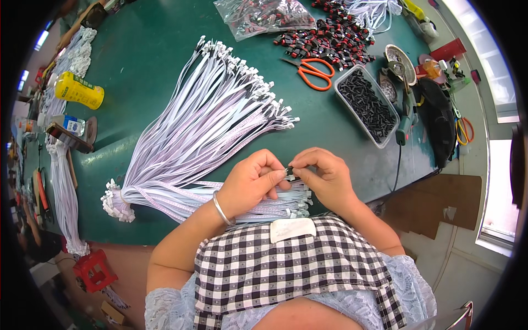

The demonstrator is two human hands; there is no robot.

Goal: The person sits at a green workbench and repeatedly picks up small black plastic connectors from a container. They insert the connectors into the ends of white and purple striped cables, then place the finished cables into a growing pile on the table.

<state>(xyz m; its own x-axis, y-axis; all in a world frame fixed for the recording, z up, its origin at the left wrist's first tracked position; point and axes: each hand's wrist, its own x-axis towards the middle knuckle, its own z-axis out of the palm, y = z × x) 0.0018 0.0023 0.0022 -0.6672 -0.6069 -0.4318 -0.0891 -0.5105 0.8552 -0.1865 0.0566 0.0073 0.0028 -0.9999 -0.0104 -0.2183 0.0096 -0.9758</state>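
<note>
My left hand [252, 179], a silver bangle at its wrist, is closed in a pinch on the end of a flat white cable. Fingertip to fingertip with it, my right hand [325, 175] pinches a small black piece against that end. It looks like one of the black sleeves [367, 104] in the clear plastic tub, though my fingers hide most of it. Under both hands lie more white flat cables [192, 199] with white connector ends. A large fan of these cables [203, 115] spreads away from me, its black-and-white ends at the far side, gathered at the left.
Orange-handled scissors [316, 74] lie left of the tub, before a pile of small red-and-black parts [330, 41] and a clear bag [264, 17]. A green-handled tool [406, 124] with a cord sits at right. A yellow bottle [80, 90] lies on the left.
</note>
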